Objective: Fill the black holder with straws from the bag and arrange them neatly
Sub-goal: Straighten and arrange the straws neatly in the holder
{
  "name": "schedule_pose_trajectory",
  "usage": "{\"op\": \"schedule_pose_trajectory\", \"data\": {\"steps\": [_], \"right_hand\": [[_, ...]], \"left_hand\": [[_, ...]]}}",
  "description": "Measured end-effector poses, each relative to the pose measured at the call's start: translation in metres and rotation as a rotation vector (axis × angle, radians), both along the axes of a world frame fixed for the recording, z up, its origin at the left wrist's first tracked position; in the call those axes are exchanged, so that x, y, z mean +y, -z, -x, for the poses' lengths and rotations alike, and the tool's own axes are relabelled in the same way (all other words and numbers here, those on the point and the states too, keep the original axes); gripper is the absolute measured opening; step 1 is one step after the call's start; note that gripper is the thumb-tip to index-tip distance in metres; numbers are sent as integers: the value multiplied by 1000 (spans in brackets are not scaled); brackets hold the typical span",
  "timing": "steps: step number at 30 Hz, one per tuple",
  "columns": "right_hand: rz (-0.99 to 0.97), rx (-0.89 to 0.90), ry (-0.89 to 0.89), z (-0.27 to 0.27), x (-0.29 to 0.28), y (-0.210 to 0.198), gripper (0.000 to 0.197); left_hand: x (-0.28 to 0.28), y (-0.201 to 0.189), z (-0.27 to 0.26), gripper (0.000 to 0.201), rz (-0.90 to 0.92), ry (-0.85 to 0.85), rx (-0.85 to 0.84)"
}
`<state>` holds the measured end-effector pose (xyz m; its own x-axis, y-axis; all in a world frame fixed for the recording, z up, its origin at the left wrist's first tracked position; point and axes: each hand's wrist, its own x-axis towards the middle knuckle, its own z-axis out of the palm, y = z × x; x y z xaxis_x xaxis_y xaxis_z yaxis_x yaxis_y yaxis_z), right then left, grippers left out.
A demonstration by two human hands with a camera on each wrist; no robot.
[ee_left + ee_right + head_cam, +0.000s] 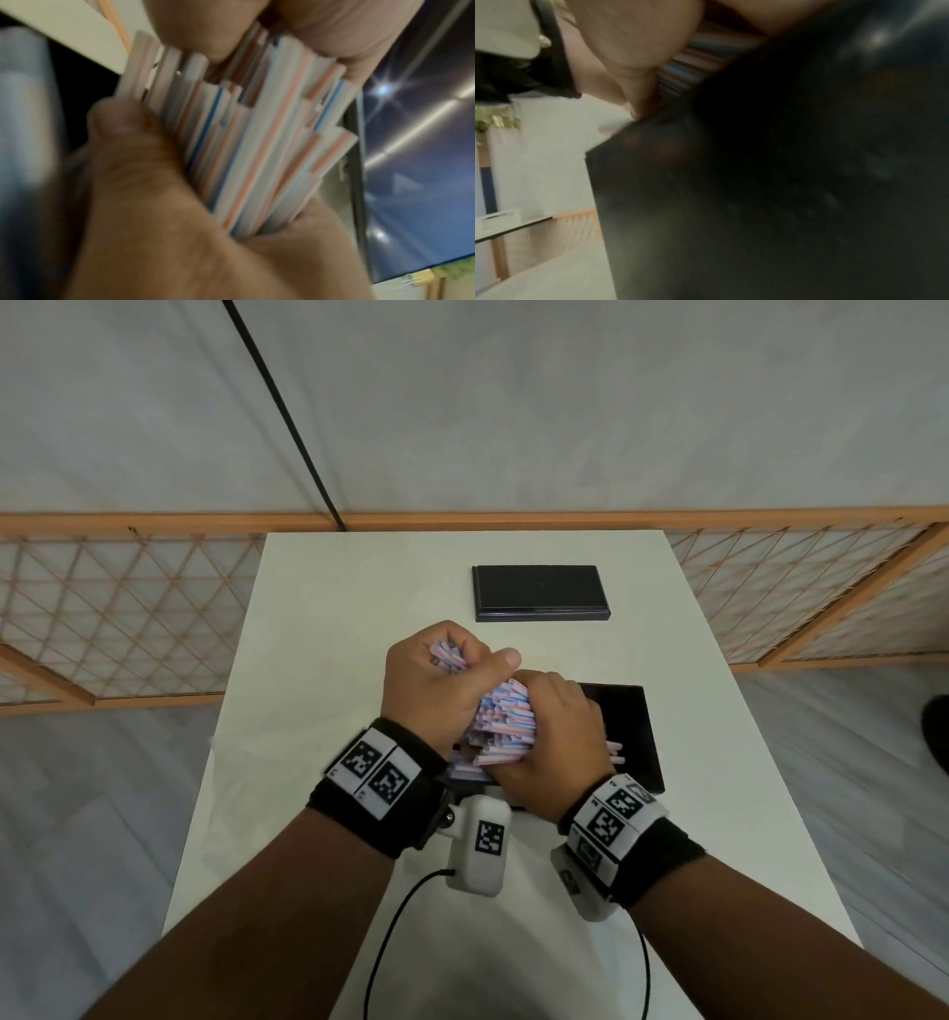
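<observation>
Fingers point(452, 642) of both hands clutch thin striped straws point(506, 719) over the glossy, seemingly rectangular black holder point(629, 731).

- You look down on a white table point(318, 608), its far edge set against a low screen.
- The screen point(118, 618) has an orange wood frame and a diamond lattice over pale panels; it runs left and right behind the table, and on the right a second section angles toward you.
- Beyond it you see a plain grey-white wall point(565, 403).
- A thin black line point(287, 421) slants down across the wall to the screen's top rail.
- The floor point(92, 814) on both sides is pale grey, with faint plank lines.
- The light is soft and even.
</observation>
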<state>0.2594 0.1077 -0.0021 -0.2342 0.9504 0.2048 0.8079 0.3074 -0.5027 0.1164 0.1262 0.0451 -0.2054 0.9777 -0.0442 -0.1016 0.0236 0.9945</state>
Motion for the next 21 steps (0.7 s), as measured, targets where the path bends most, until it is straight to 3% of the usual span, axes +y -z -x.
{"op": "schedule_pose_trajectory", "data": {"steps": [3, 7, 11, 13, 15, 18, 21], "right_hand": [[-44, -21, 31, 3, -4, -2, 68], [196, -94, 39, 4, -2, 0, 91], [165, -72, 38, -12, -3, -5, 104], [97, -64, 71, -28, -7, -7, 93], [126, -23, 91, -43, -8, -4, 73], [191, -98, -26, -51, -11, 6, 57], [190, -117, -181, -43, -12, 13, 53]], "left_hand": [[-1, -3, 5, 34, -23, -25, -28], [6, 17, 18, 24, 118, -361, -155], [4, 21, 25, 39, 142, -444, -315], [2, 25, 25, 58, 213, -437, -359], [-3, 26, 21, 58, 254, -372, -433], [-12, 36, 12, 77, 312, -343, -477], [-12, 31, 7, 56, 309, -409, -421]]}}
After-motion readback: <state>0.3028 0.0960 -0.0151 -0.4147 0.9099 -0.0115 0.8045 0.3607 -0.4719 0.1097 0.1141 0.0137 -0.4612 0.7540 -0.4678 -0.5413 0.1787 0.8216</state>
